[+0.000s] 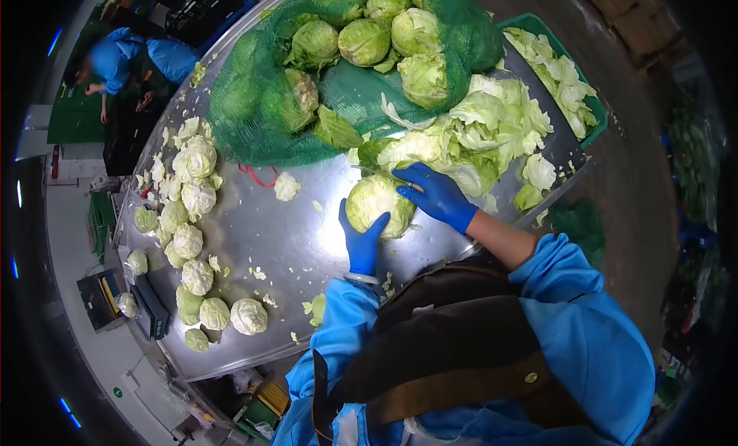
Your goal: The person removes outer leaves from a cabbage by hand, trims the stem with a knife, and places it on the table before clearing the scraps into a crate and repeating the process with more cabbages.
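Observation:
A pale green cabbage (375, 204) is between my hands, low over the metal table near its front edge. My left hand (361, 242), in a blue glove, grips it from the left and below, thumb across its front. Gloved in blue too, my right hand (438, 196) is closed at the cabbage's upper right. From its fingers a thin strip like a knife blade (372, 169) runs left behind the cabbage; the handle is hidden. Loose outer cabbage leaves (492, 131) are heaped just beyond my right hand.
A green net sack (246, 135) of whole cabbages lies at the back. Several trimmed cabbages (197, 277) line the left of the metal table (300, 246). A green crate (596, 112) of leaves stands right. Another person (127, 58) works at far left.

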Action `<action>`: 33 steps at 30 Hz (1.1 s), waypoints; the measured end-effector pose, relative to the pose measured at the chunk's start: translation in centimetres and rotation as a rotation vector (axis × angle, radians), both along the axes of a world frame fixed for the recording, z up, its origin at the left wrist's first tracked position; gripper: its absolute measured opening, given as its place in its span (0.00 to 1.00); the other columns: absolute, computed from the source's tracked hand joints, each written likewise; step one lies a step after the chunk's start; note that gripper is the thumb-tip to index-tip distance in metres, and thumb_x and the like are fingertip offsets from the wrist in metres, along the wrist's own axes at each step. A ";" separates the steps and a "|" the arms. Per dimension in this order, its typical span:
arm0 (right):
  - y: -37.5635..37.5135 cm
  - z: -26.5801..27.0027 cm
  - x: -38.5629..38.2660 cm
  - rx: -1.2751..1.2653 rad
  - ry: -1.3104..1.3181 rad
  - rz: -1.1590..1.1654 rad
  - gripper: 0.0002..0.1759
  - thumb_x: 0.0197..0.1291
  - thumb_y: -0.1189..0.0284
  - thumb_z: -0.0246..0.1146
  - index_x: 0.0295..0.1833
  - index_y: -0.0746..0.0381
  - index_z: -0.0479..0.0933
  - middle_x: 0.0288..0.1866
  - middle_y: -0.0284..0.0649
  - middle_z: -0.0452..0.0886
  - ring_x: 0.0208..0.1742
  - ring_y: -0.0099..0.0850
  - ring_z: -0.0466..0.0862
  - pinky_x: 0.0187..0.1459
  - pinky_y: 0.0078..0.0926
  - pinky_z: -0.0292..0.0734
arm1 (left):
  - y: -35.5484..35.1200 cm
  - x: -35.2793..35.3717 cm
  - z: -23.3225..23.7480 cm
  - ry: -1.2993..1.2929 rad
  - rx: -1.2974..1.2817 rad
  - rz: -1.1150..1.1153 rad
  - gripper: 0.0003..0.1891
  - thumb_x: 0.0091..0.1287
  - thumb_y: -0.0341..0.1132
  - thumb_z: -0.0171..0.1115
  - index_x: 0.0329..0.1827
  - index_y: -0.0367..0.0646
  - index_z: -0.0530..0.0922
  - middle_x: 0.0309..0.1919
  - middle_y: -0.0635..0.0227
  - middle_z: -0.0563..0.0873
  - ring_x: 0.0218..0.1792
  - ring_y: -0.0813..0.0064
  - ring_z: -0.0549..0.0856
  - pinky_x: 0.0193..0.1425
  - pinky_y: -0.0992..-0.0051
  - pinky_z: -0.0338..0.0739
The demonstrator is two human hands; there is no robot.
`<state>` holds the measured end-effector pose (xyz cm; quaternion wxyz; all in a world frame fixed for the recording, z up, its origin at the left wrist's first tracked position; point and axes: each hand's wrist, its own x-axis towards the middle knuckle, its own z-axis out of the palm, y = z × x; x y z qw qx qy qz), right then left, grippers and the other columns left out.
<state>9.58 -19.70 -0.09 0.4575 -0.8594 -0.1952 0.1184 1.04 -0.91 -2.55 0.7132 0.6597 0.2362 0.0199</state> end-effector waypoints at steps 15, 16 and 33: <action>0.3 1.2 2.1 -0.262 -0.115 -0.061 0.22 0.68 0.60 0.54 0.65 0.50 0.73 0.45 0.45 0.78 0.42 0.44 0.83 0.41 0.43 0.79 | 1.1 0.3 -0.4 0.063 0.010 -0.017 0.55 0.40 0.34 0.85 0.71 0.33 0.58 0.63 0.53 0.71 0.63 0.61 0.73 0.68 0.64 0.71; 0.3 2.3 0.5 -0.209 -0.094 -0.052 0.22 0.68 0.61 0.54 0.66 0.50 0.73 0.44 0.44 0.77 0.42 0.44 0.83 0.40 0.43 0.79 | 0.7 0.3 -0.1 0.080 0.008 0.010 0.53 0.42 0.32 0.83 0.71 0.34 0.59 0.62 0.53 0.71 0.62 0.61 0.74 0.67 0.63 0.72; 2.1 -2.3 2.4 -0.134 0.164 -0.269 0.18 0.55 0.65 0.65 0.52 0.57 0.76 0.38 0.50 0.81 0.40 0.47 0.84 0.40 0.43 0.76 | 0.5 0.4 -1.5 -0.037 -0.041 0.065 0.54 0.43 0.37 0.84 0.71 0.37 0.56 0.63 0.55 0.71 0.63 0.63 0.73 0.68 0.65 0.71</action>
